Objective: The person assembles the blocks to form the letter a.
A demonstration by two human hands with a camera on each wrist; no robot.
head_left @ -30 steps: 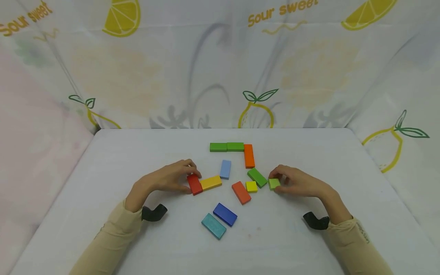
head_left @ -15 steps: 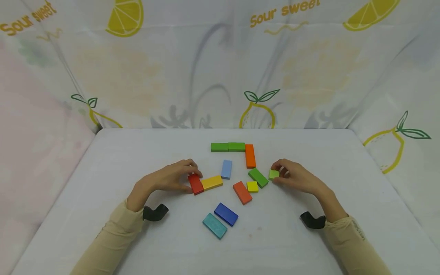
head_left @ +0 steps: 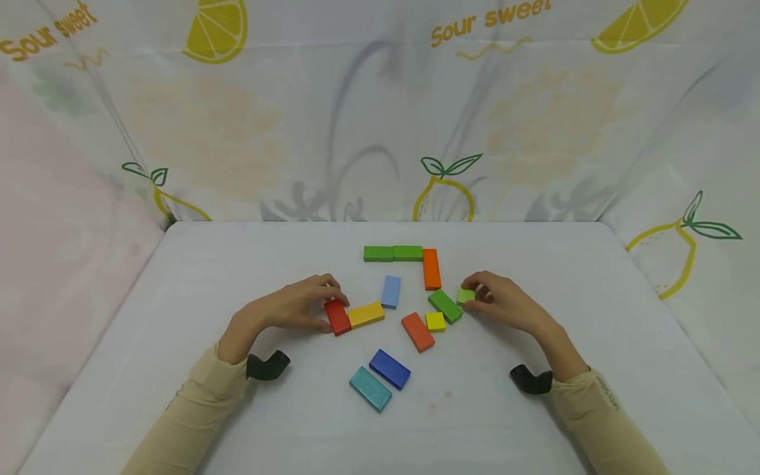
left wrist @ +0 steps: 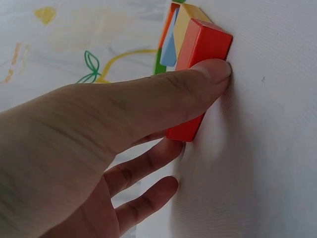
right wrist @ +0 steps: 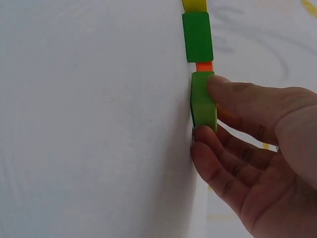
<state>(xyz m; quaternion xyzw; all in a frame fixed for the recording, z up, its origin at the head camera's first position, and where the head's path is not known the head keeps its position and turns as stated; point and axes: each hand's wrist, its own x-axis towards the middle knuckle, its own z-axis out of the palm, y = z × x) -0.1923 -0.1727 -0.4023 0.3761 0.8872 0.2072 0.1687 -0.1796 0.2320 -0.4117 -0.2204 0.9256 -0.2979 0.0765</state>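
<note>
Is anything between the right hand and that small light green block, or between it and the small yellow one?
Nothing visible separates the right hand from the light green block: the fingers pinch it. The slanted darker green block lies between it and the small yellow block.

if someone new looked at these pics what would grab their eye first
Probably the bright blocks spread across the middle of the white table. Next, the two hands at either side of them: the left hand pinches a red block, the right hand a small light green block. The bold yellow lemon slice high on the backdrop, upper left, might also stand out.
</note>
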